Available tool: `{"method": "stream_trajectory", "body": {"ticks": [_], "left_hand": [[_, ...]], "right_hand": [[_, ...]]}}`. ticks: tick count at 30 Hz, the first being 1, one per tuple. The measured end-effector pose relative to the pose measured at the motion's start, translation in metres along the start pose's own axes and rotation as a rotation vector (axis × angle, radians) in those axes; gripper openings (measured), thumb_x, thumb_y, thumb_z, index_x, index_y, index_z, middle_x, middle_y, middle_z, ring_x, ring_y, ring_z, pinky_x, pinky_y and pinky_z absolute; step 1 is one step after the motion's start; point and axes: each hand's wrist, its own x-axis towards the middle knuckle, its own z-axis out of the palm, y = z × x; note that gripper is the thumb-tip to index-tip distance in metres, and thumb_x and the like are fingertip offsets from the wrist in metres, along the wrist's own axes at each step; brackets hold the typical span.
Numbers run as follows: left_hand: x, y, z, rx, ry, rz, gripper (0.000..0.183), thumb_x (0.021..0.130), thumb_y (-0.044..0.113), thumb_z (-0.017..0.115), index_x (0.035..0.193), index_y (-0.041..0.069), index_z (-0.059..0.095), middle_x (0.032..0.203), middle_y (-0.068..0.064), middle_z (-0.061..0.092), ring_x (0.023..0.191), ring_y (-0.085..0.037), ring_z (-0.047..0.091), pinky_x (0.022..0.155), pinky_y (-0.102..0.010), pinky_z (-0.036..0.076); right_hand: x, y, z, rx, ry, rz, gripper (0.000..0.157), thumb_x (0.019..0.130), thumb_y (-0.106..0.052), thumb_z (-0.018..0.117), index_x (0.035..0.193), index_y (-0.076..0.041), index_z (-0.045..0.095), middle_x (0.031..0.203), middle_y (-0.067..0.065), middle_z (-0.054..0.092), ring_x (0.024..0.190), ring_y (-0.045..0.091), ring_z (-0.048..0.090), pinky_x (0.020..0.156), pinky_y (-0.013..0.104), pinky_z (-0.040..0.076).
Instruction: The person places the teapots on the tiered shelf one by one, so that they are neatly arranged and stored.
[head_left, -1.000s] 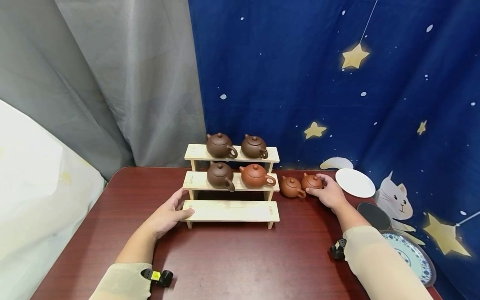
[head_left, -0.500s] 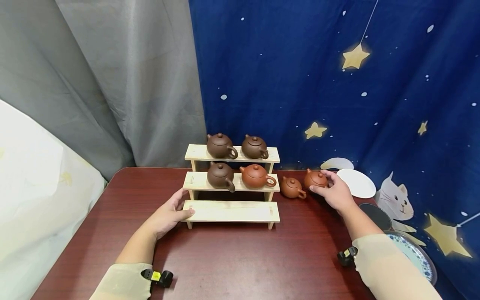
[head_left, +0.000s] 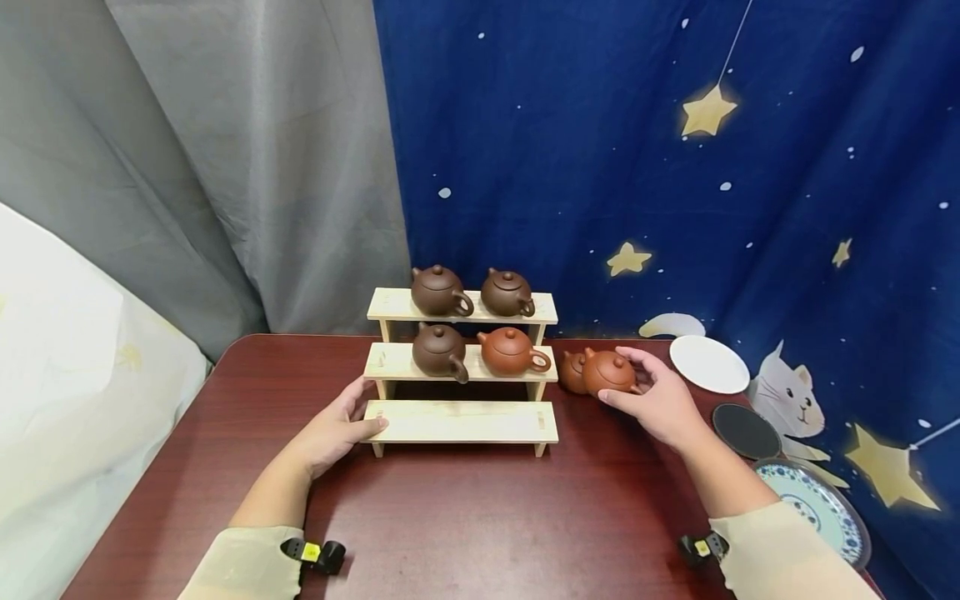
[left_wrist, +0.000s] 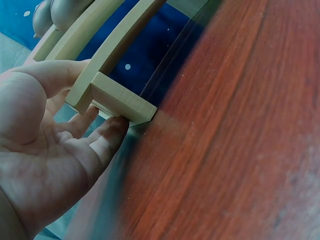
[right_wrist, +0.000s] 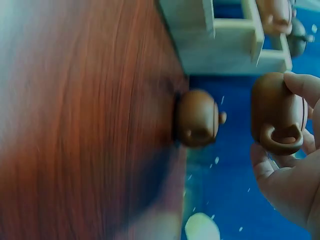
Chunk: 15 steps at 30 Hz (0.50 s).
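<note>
My right hand (head_left: 660, 402) grips a reddish-brown teapot (head_left: 609, 373) by its body, thumb on the near side. In the right wrist view this teapot (right_wrist: 278, 107) hangs clear of the table, its handle facing the palm. Behind it a second reddish-brown teapot (head_left: 573, 375) stands on the table, partly hidden in the head view. My left hand (head_left: 339, 427) holds the left end of the three-step wooden rack (head_left: 461, 422), thumb on top of the lowest step. Its fingers (left_wrist: 107, 137) reach under that step beside the leg in the left wrist view.
Two dark brown teapots (head_left: 438, 292) stand on the top step. On the middle step are a dark brown teapot (head_left: 439, 351) and an orange-red teapot (head_left: 507, 352). A white plate (head_left: 709, 364), a dark round plate (head_left: 746, 431) and a blue-patterned plate (head_left: 813, 500) line the right edge.
The right hand has lifted its teapot off the table and brought it left, in front of the other small teapot. My left hand stays on the rack.
</note>
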Motion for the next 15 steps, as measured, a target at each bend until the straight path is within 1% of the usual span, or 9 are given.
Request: {"method": "stream_trajectory", "body": {"ticks": [3, 7, 9, 12, 15], "left_hand": [[0.000, 0.000, 0.000, 0.001, -0.002, -0.002, 0.092, 0.100, 0.008, 0.073, 0.169, 0.003, 0.013, 0.175, -0.026, 0.023, 0.156, -0.042, 0.032, 0.097, -0.015, 0.052], [0.000, 0.001, 0.001, -0.002, -0.003, -0.008, 0.092, 0.100, 0.008, 0.073, 0.169, 0.004, 0.013, 0.175, -0.026, 0.023, 0.156, -0.041, 0.032, 0.097, -0.016, 0.053], [0.000, 0.002, 0.001, -0.001, -0.002, -0.009, 0.092, 0.100, 0.007, 0.073, 0.170, 0.004, 0.013, 0.175, -0.025, 0.023, 0.157, -0.041, 0.032, 0.097, -0.016, 0.053], [0.000, 0.002, 0.001, -0.006, 0.001, -0.011, 0.092, 0.100, 0.007, 0.073, 0.169, 0.005, 0.013, 0.175, -0.025, 0.023, 0.156, -0.041, 0.033, 0.097, -0.016, 0.053], [0.000, 0.001, 0.000, -0.012, 0.004, -0.011, 0.091, 0.100, 0.007, 0.073, 0.170, 0.006, 0.014, 0.175, -0.025, 0.024, 0.155, -0.040, 0.034, 0.096, -0.016, 0.053]], "right_hand": [[-0.010, -0.010, 0.007, 0.018, -0.007, -0.025, 0.079, 0.087, -0.028, 0.091, 0.155, -0.014, 0.053, 0.148, 0.015, 0.064, 0.121, 0.025, 0.070, 0.090, 0.009, 0.051], [-0.021, -0.022, 0.017, 0.068, -0.037, -0.066, 0.077, 0.085, -0.023, 0.093, 0.153, -0.014, 0.055, 0.146, 0.013, 0.065, 0.116, 0.010, 0.071, 0.092, 0.012, 0.054], [-0.025, -0.027, 0.021, 0.095, -0.054, -0.090, 0.077, 0.085, -0.021, 0.093, 0.152, -0.013, 0.056, 0.147, 0.013, 0.065, 0.115, 0.006, 0.071, 0.094, 0.013, 0.055], [-0.030, -0.035, 0.030, 0.129, -0.080, -0.120, 0.077, 0.083, -0.018, 0.094, 0.151, -0.014, 0.057, 0.148, 0.013, 0.064, 0.115, 0.009, 0.072, 0.094, 0.015, 0.056], [-0.032, -0.042, 0.041, 0.160, -0.112, -0.138, 0.077, 0.082, -0.016, 0.095, 0.150, -0.015, 0.058, 0.147, 0.014, 0.064, 0.115, 0.017, 0.074, 0.093, 0.018, 0.058]]}}
